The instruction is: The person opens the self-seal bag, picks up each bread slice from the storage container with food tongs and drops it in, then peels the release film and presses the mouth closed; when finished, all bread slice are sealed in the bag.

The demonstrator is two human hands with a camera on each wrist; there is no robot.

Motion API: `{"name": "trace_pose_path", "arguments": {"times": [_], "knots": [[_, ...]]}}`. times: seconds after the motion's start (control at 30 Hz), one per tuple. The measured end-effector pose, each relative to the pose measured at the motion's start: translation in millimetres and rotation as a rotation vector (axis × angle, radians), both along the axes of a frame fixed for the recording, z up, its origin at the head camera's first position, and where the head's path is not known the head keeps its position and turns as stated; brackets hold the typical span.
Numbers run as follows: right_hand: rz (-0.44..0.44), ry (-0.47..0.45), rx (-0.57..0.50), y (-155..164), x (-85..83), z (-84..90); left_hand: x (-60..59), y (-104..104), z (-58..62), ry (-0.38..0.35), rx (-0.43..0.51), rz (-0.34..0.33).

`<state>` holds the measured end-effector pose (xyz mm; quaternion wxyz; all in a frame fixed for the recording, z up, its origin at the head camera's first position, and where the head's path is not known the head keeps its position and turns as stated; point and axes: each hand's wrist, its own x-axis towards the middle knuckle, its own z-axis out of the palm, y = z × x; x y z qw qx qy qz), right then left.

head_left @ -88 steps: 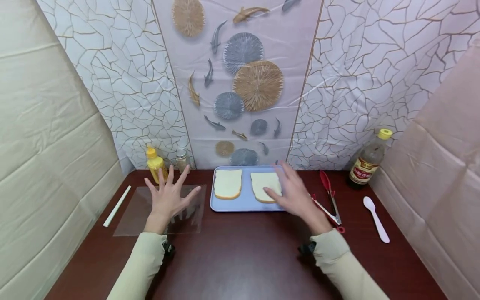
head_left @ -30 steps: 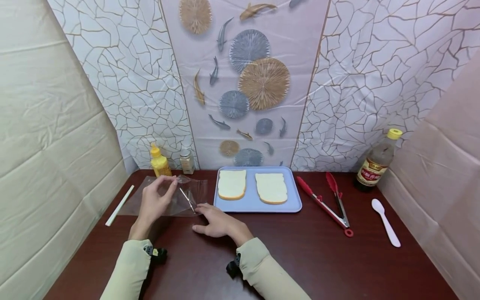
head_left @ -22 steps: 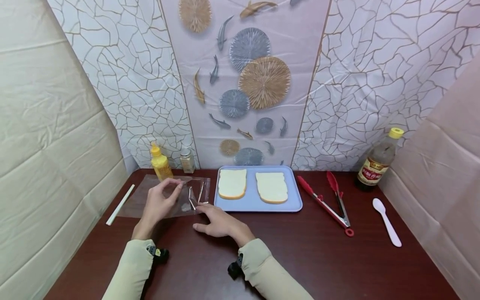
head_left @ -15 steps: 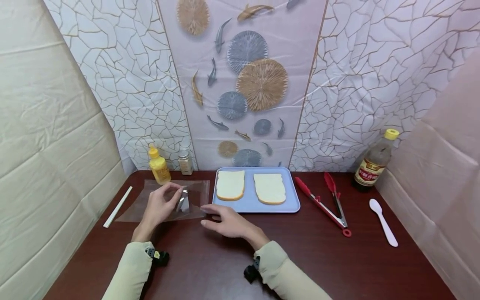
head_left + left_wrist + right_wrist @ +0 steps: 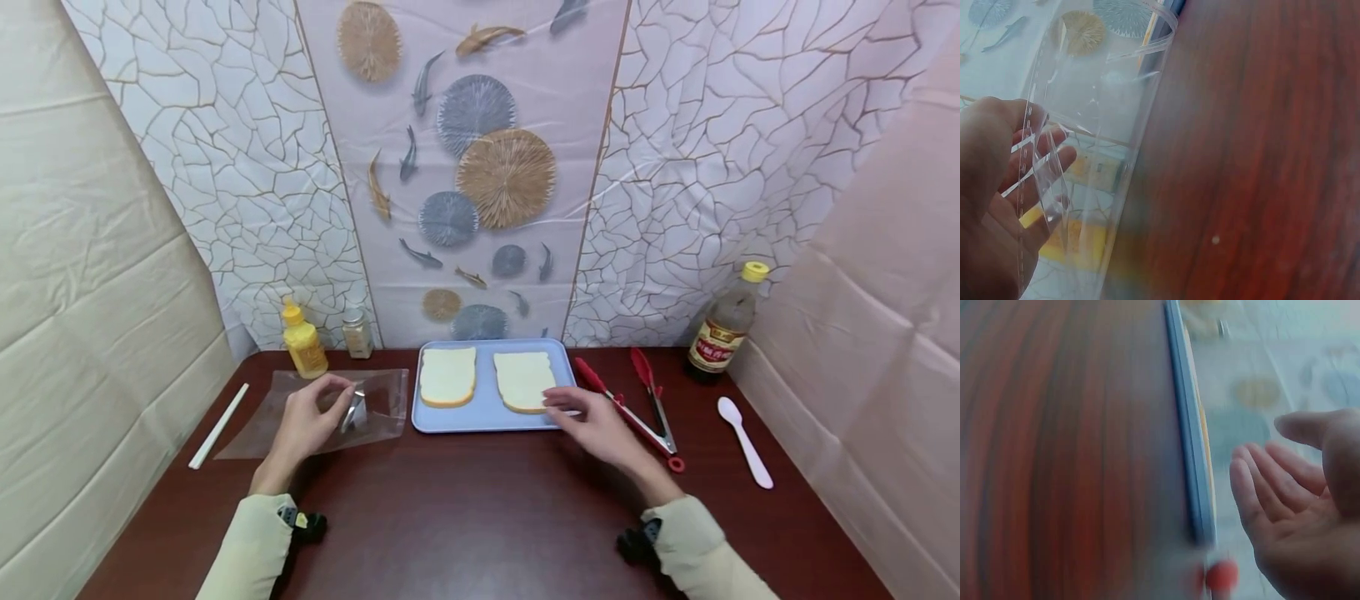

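Observation:
My left hand (image 5: 303,427) pinches the upper layer of a clear plastic bag (image 5: 387,408) between thumb and fingertips. The bag spreads on the dark table at the left, its film lifted and creased beside the fingers. In the left wrist view, the transparent film (image 5: 1100,119) with a dashed seam runs across that hand. My right hand (image 5: 600,429), fingers loosely bent and holding nothing, hovers at the front right corner of a blue tray (image 5: 487,423). Its fingertips overlap the edge of the right bread slice (image 5: 522,379). The left bread slice (image 5: 447,375) lies apart on the same tray.
Red-handled tongs (image 5: 630,412) lie right of the tray. Farther right are a white spoon (image 5: 745,442) and a sauce bottle (image 5: 720,333). A yellow squeeze bottle (image 5: 305,346) and a spice jar (image 5: 357,335) stand behind the bag. White chopsticks (image 5: 219,427) lie at the far left.
Both hands came together at the bag, and the left took hold of its film. My right hand then left the bag and moved right to the tray's corner, while the left kept its pinch.

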<state>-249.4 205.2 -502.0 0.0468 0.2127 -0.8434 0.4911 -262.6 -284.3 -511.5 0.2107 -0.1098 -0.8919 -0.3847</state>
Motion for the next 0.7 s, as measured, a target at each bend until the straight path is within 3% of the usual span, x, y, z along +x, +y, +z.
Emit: {"name": "trace_pose_path", "arguments": {"times": [0.17,0.3,0.47,0.7], "knots": [[-0.188,0.047,0.062,64,1.3,-4.8,1.1,-2,-1.4,0.002,-0.017,0.001],[-0.339,0.075,0.104,96,2.6,-4.5,1.3,-5,-2.1,0.006,-0.020,0.008],[-0.500,0.055,0.156,110,3.3,-3.1,2.4,-5,-0.9,-0.006,-0.022,0.006],[-0.582,-0.012,0.238,117,0.2,-6.4,1.5,-1,-1.2,-0.021,-0.008,-0.006]]}}
